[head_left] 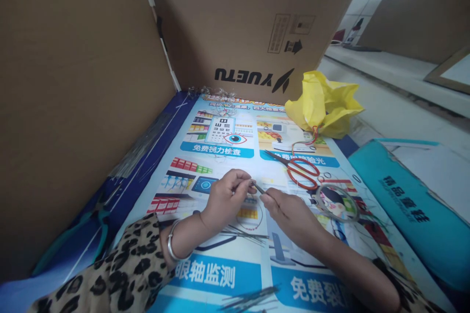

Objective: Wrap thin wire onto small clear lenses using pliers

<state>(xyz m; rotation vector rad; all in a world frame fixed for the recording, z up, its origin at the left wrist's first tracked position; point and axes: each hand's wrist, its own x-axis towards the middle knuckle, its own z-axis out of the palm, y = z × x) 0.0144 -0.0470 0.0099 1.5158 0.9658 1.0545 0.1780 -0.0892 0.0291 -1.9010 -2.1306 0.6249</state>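
My left hand [229,195], with a silver bangle at the wrist, pinches something too small to make out. Thumb and fingers of my right hand [290,210] close around a thin dark metal tool [259,188], its tip meeting the left fingertips. A thin beaded loop [253,228] hangs or lies just below my left hand. Under both hands spreads a printed poster [266,249]. Short dark wire pieces [246,235] lie below the hands, and another bunch of wire pieces [253,297] is at the near edge.
Red-handled scissors [304,174] and a clear ring-shaped roll [358,208] lie to the right. Behind them sits a yellow bag [312,102]; a teal box [400,205] is further right. Teal-handled pliers [105,227] and long wires [135,149] lie left, beside tall cardboard [81,83].
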